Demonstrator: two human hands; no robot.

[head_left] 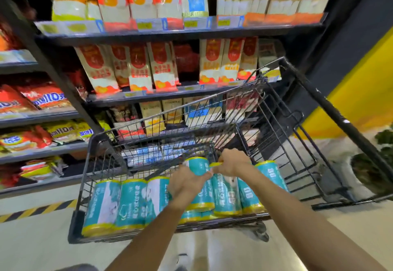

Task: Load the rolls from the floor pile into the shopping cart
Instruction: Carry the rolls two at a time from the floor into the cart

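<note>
Price tags (144,24) above the cart (89,153): unreadable blur. Seemingly a plant (380,164) right of it, cut off. Inside, top roll (197,165) partly covered.

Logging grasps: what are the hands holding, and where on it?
One teal roll, inside the cart: left hand holds its side, right hand grips its yellow end.

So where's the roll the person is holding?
Head view, lower centre: the held roll is between the left hand and right hand, over the rolls lying in the cart.
</note>
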